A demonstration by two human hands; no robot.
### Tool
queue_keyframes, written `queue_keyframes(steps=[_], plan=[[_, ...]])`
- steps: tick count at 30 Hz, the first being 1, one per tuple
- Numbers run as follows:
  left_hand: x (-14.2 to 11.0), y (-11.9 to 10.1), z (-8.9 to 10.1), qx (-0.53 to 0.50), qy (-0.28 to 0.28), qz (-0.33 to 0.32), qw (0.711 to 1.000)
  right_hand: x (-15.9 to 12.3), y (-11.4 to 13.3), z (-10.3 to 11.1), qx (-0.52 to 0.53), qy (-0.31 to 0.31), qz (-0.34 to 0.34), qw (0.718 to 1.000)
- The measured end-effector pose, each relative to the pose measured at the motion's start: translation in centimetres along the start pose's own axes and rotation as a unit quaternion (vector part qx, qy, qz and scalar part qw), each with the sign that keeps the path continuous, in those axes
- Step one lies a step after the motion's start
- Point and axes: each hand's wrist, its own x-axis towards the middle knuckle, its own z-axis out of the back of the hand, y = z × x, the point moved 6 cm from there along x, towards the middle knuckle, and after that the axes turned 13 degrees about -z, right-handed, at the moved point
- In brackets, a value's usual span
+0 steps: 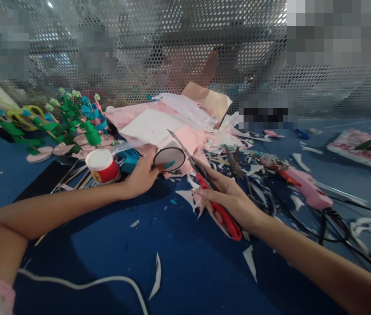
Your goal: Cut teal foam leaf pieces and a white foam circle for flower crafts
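Observation:
My left hand pinches a white paper disc with a dark edge and holds it upright above the blue table. My right hand is closed round the red handles of a pair of scissors. The scissor blades point up and left and touch the disc's right edge. White and pink paper scraps lie under both hands.
A red-and-white glue pot stands left of my left hand. Green and blue paper flowers lie at the back left, pink and white sheets behind. A pink glue gun with black cables lies right. A perforated metal screen closes the back.

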Motion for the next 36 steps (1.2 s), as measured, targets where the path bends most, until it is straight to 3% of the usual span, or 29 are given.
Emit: queue_keyframes(steps=[6, 13, 28, 33, 36], plan=[[0.0, -1.2, 0.3, 0.085, 0.02, -0.017, 0.996, 0.1, -0.3, 0.0, -0.006, -0.009, 0.002, 1.0], [-0.1, -1.5, 0.2, 0.078, 0.019, -0.041, 0.996, -0.1, -0.3, -0.1, -0.015, -0.014, 0.014, 1.0], [-0.2, -1.4, -0.4, 0.063, 0.042, -0.027, 0.997, -0.3, -0.2, -0.3, -0.018, 0.001, 0.024, 1.0], [-0.1, -1.8, -0.5, 0.07, 0.054, -0.03, 0.996, -0.3, -0.1, -0.6, -0.077, -0.012, 0.027, 0.997], [0.0, -1.5, -0.4, 0.066, 0.056, -0.022, 0.996, -0.2, 0.1, -1.2, -0.169, -0.046, 0.03, 0.984]])
